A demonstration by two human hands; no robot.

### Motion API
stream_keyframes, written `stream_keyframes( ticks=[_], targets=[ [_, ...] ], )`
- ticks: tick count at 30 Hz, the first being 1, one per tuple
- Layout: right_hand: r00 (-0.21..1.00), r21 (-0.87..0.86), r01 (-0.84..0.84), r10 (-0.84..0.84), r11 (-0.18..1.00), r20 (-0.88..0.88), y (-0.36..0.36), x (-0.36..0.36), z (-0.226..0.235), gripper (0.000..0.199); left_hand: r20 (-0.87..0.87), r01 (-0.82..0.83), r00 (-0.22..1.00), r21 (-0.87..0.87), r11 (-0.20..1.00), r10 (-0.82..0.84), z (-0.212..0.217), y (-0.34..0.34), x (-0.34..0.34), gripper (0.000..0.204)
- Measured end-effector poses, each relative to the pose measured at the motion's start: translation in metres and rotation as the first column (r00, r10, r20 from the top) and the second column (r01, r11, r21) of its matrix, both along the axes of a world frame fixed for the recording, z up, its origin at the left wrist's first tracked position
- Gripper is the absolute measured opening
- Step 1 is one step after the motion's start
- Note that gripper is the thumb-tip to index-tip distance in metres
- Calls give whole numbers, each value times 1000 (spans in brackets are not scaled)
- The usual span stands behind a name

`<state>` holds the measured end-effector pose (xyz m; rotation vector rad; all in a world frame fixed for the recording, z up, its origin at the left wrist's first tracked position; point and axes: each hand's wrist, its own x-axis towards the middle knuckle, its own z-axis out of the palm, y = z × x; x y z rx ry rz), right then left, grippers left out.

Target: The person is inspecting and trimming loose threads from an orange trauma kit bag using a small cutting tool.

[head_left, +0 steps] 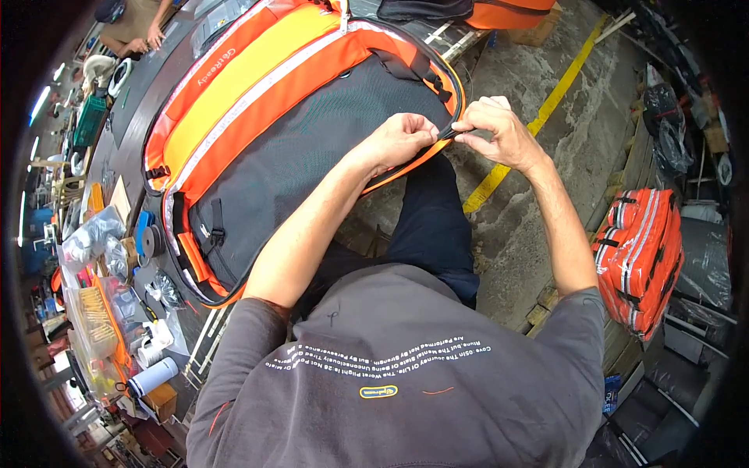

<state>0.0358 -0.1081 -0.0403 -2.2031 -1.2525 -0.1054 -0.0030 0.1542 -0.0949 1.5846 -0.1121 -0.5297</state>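
Bag (296, 148): large, orange and yellow with pale reflective stripes and a dark mesh panel, lying flat and open-faced on a dark table (156, 70), its near corner overhanging the edge toward the person; likely laid so to keep the rim within reach of both hands. Left hand (402, 139): fingers pinched together on the black edge binding at the bag's near right corner, resting on the mesh, apparently steadying the rim. Right hand (499, 132): fingertips closed on a small dark piece (450, 133) at the same rim, perhaps a zip pull or strap end, too small to tell; it sits directly between the two hands, which nearly touch. Second orange bag (636, 261): folded, on stacked goods at right, well apart. Yellow floor line (538, 117): runs under the right wrist. Left margin: cluttered bench with a white bottle (152, 377), tape rolls and plastic packets. Another person's hands (148, 39): far upper left, at the table's far end.
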Motion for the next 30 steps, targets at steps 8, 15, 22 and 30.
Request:
stream_keyframes(
  ticks=[8, 15, 22, 30],
  targets=[
    [991, 268, 0, 36, 963, -127, 0, -6, -13, 16, -1, -5, 1000, -20, 1000, 5, 2, 0, 1, 12],
    [784, 387, 576, -352, 720, -512, 21, -63, -58, 38, -20, -7, 1000, -5, 1000, 7, -1, 0, 1, 10],
    [730, 527, 682, -504, 506, -461, 51, -80, -68, 19, 12, 13, 1000, 60, 998, -13, 2, -2, -1, 8],
    [670, 329, 742, -615, 585, -417, 60, -82, -38, 18, 151, -8, 988, 170, 985, -18, 6, -7, -8, 12]
  ],
)
